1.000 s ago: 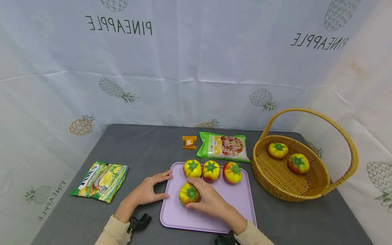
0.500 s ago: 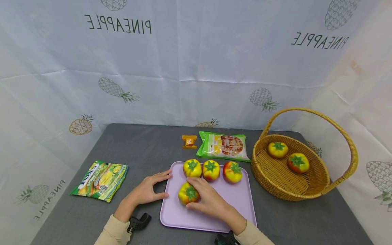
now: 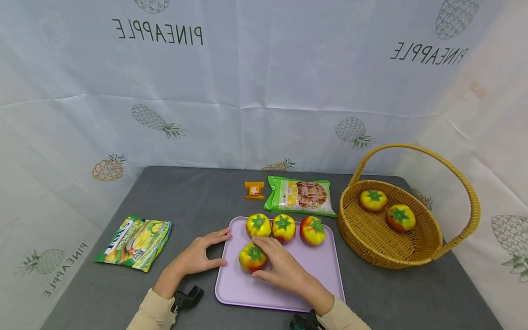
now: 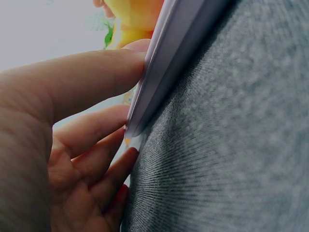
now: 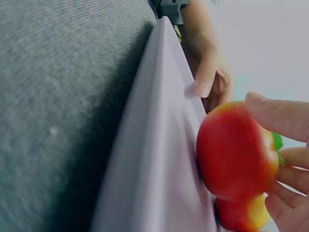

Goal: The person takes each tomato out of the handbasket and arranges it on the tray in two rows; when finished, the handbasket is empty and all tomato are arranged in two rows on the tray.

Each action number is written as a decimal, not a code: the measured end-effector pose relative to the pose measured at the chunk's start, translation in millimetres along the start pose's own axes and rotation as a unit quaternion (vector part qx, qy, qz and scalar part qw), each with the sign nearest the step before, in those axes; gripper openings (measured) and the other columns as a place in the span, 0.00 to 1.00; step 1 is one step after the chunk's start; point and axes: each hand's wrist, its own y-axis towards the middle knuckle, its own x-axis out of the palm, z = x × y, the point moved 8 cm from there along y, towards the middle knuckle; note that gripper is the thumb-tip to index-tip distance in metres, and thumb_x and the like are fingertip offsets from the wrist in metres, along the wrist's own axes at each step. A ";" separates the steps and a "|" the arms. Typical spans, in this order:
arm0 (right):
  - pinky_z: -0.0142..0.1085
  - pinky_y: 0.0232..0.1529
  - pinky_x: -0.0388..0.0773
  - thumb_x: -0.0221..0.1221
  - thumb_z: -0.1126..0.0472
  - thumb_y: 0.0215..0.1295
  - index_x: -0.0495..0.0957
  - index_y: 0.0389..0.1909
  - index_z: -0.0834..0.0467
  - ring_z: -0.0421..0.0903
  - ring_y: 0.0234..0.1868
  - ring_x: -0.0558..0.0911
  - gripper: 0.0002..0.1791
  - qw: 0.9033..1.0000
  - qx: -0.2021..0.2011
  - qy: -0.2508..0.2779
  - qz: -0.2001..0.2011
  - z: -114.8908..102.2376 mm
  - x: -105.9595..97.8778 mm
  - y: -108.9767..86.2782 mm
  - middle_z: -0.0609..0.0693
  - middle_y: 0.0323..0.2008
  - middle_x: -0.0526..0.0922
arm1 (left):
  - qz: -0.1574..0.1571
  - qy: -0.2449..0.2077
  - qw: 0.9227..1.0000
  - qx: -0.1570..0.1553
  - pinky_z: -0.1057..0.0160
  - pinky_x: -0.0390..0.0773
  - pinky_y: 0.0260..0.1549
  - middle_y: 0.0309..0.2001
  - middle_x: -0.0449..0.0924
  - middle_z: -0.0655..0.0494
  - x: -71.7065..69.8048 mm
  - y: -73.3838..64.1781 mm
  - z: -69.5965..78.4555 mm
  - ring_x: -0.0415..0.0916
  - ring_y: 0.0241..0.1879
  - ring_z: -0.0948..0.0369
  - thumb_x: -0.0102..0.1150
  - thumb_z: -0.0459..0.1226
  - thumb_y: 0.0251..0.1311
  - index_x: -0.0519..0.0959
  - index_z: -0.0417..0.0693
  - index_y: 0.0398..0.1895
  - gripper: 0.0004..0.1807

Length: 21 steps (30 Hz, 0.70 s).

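In the head view, a yellow-red toy-like persimmon (image 3: 253, 257) sits on the lilac tray (image 3: 288, 288), left of its middle. My right hand (image 3: 282, 268) is beside it, fingers and thumb spread loosely around its right side. The right wrist view has the thumb tip at the edge of the persimmon (image 5: 234, 152), with the other fingers behind its green leaf top. My left hand (image 3: 202, 254) rests at the tray's left edge, and in the left wrist view its thumb (image 4: 96, 77) touches the rim. Beyond are a yellow persimmon (image 3: 258, 225), a middle persimmon (image 3: 283, 228) and a redder one (image 3: 312, 230).
On the right stands a wicker basket (image 3: 371, 250) with a tall handle, holding a yellow persimmon (image 3: 373, 200) and a redder one (image 3: 401, 217). Behind the tray lie a green-edged food packet (image 3: 303, 195) and a small orange-wrapped snack (image 3: 254, 190). A green packet (image 3: 136, 243) lies at left.
The near persimmon has tipped and shifted slightly away, its leaf top turning. My right thumb and fingers have loosened around it. The left hand stays at the tray's edge.
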 end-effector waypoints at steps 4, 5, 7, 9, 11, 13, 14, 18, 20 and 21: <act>0.45 0.65 0.66 0.70 0.51 0.51 0.65 0.67 0.57 0.48 0.65 0.68 0.42 1.000 0.002 0.000 0.014 1.5 -9.3 -2.0 0.50 0.65 0.69 | 0.001 -0.002 1.000 -0.001 0.45 0.70 0.58 0.67 0.67 0.55 -0.1 0.0 -0.6 0.67 0.65 0.51 0.68 0.51 0.50 0.74 0.52 0.62 0.34; 0.46 0.65 0.67 0.70 0.51 0.51 0.65 0.66 0.58 0.48 0.65 0.69 0.42 1.000 0.001 -0.001 0.021 1.8 -13.2 -2.6 0.50 0.64 0.70 | 0.001 -0.002 1.000 -0.001 0.45 0.70 0.58 0.67 0.67 0.55 0.0 -0.1 -0.8 0.67 0.65 0.51 0.68 0.51 0.50 0.74 0.52 0.62 0.34; 0.46 0.64 0.67 0.70 0.52 0.50 0.66 0.65 0.59 0.48 0.64 0.70 0.42 0.999 0.005 0.003 0.035 3.4 -22.4 -4.0 0.50 0.64 0.71 | 0.000 -0.001 1.000 0.000 0.45 0.70 0.58 0.67 0.67 0.55 0.1 -0.1 -1.1 0.67 0.65 0.51 0.68 0.51 0.50 0.74 0.52 0.62 0.34; 0.47 0.64 0.68 0.71 0.52 0.50 0.67 0.65 0.59 0.49 0.64 0.70 0.41 0.999 0.014 0.011 0.049 5.9 -33.5 -5.5 0.51 0.64 0.72 | 0.000 0.000 1.000 0.000 0.45 0.70 0.58 0.67 0.67 0.56 0.3 -0.1 -1.5 0.67 0.65 0.51 0.67 0.51 0.50 0.74 0.52 0.62 0.35; 0.49 0.64 0.67 0.71 0.52 0.50 0.66 0.65 0.59 0.50 0.65 0.70 0.41 0.998 0.026 0.011 0.061 9.2 -45.6 -8.1 0.51 0.64 0.71 | -0.001 0.000 1.000 0.000 0.45 0.70 0.58 0.67 0.67 0.55 0.6 -0.1 -1.8 0.67 0.65 0.51 0.67 0.52 0.50 0.73 0.52 0.63 0.35; 0.50 0.62 0.68 0.70 0.52 0.50 0.66 0.66 0.57 0.51 0.65 0.69 0.41 0.997 0.038 0.008 0.072 12.5 -58.6 -11.3 0.50 0.65 0.71 | -0.003 -0.001 1.000 -0.002 0.44 0.69 0.58 0.68 0.67 0.56 0.7 -0.1 -2.1 0.66 0.65 0.51 0.67 0.52 0.50 0.73 0.52 0.63 0.35; 0.51 0.62 0.69 0.70 0.52 0.51 0.66 0.66 0.56 0.51 0.65 0.70 0.41 0.996 0.041 0.001 0.079 14.5 -65.1 -13.0 0.50 0.65 0.70 | -0.004 -0.002 1.000 -0.003 0.44 0.69 0.58 0.68 0.66 0.56 0.7 -0.1 -2.1 0.66 0.65 0.51 0.67 0.52 0.51 0.73 0.52 0.63 0.35; 0.52 0.58 0.72 0.71 0.53 0.50 0.65 0.67 0.54 0.52 0.64 0.71 0.42 0.992 0.042 -0.020 0.113 22.1 -94.7 -20.2 0.52 0.65 0.70 | -0.007 -0.004 1.000 -0.007 0.44 0.69 0.58 0.68 0.66 0.56 0.7 -0.1 -2.2 0.66 0.66 0.51 0.67 0.52 0.51 0.73 0.51 0.63 0.35; 0.54 0.58 0.71 0.71 0.55 0.50 0.65 0.67 0.55 0.54 0.63 0.71 0.42 0.990 0.043 -0.031 0.133 27.7 -110.9 -23.9 0.54 0.64 0.71 | -0.008 -0.005 1.000 -0.010 0.43 0.69 0.58 0.68 0.66 0.56 0.8 0.0 -2.3 0.66 0.66 0.51 0.67 0.52 0.51 0.73 0.52 0.63 0.35; 0.55 0.58 0.71 0.71 0.55 0.50 0.65 0.67 0.56 0.55 0.63 0.71 0.42 0.988 0.046 -0.035 0.142 30.6 -119.4 -25.8 0.56 0.64 0.70 | -0.009 -0.005 1.000 -0.011 0.43 0.69 0.58 0.68 0.66 0.56 0.9 -0.1 -2.3 0.66 0.66 0.51 0.66 0.52 0.51 0.73 0.52 0.63 0.35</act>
